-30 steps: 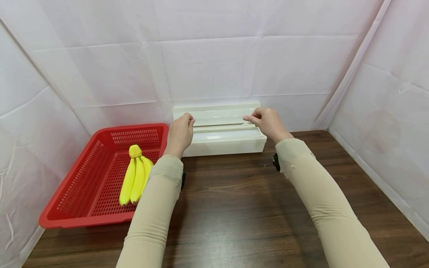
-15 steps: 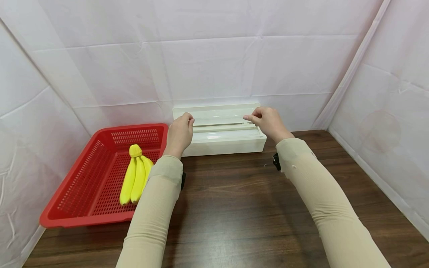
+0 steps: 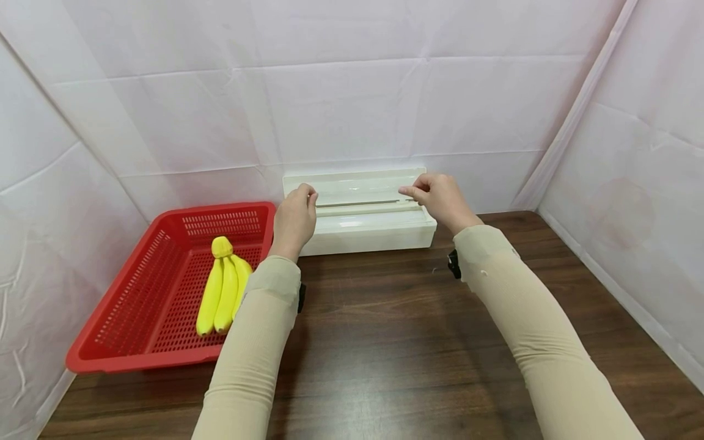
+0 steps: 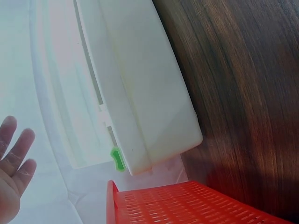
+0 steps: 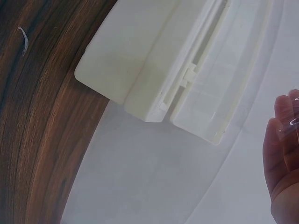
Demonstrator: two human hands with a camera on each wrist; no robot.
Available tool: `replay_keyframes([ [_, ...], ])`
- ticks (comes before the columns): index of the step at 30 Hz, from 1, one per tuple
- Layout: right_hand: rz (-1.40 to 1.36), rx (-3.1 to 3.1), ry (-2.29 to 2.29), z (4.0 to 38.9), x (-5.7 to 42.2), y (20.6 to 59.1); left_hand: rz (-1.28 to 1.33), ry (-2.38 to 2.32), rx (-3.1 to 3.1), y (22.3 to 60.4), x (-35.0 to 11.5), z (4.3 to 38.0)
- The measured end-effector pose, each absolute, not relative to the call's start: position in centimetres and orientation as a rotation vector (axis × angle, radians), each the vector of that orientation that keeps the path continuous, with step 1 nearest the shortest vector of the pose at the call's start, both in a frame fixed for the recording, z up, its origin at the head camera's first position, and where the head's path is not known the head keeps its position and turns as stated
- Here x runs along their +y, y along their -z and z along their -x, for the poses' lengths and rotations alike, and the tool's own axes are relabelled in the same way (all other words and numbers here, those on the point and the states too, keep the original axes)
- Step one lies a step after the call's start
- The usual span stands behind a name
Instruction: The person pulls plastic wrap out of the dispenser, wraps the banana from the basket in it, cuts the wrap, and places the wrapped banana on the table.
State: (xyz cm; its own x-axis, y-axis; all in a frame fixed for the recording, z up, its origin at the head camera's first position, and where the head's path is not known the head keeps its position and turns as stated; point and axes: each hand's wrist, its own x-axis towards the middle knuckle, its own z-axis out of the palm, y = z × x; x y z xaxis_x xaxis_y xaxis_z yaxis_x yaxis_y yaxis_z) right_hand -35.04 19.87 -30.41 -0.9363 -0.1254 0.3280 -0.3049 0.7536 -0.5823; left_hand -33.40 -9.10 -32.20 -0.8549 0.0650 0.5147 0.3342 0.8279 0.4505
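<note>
While left hand [image 3: 294, 221] and right hand [image 3: 442, 198] pinch clear film [image 5: 291, 125] near white box [image 3: 368, 241], mid-frame, the film's likely light, clingy, easily torn, best held at corners.

Downward head view, wrist views nearer box [image 3: 368, 241]

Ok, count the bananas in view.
3, joined in the red basket: left banana, middle banana, right banana. The left sleeve partly covers the right one; more may be hidden.
</note>
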Motion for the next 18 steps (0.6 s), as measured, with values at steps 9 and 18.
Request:
replay_keyframes([
  [9,-0.344,-2.663,-0.981,34.94,19.78,30.22,0.280,0.775,-2.509,32.31,-9.19,33.37],
  [18,-0.344,-2.663,-0.990,34.79,19.70,30.18,0.272,0.811,-2.495,32.32,-9.19,33.23],
])
